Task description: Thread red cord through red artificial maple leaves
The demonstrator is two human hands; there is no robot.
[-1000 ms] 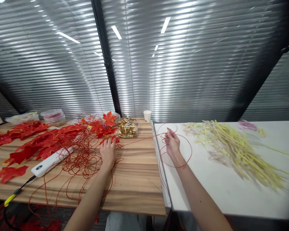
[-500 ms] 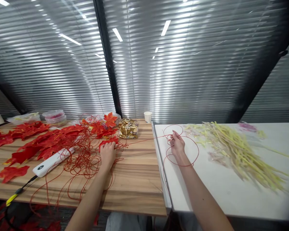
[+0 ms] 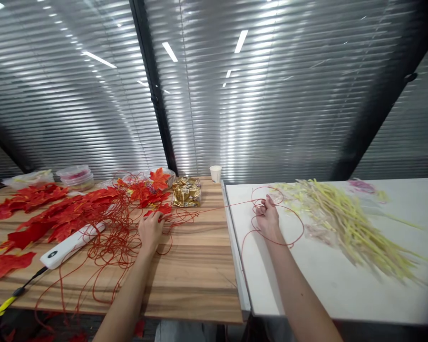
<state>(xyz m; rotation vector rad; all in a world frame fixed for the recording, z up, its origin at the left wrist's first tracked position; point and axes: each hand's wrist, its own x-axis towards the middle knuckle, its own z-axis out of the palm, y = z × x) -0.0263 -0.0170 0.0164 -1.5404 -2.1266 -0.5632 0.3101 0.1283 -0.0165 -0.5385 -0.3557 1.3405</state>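
My left hand is closed at the right side of a tangle of thin red cord on the wooden table. Its fingertips pinch cord strands beside a red maple leaf; the exact grip is partly hidden. Over the white table, my right hand is closed on the same kind of cord, with large loose loops hanging around the fingers and wrist. A single strand runs almost straight across the gap between the two hands.
Red artificial maple leaves lie to the left around a white cabled device. Behind stand a gold packet, a paper cup and plastic tubs. Yellow stems cover part of the white table.
My right hand has moved slightly right with its cord loops, and my left hand slightly left. More loose strands now lie right of the left hand. The view has shifted a little.
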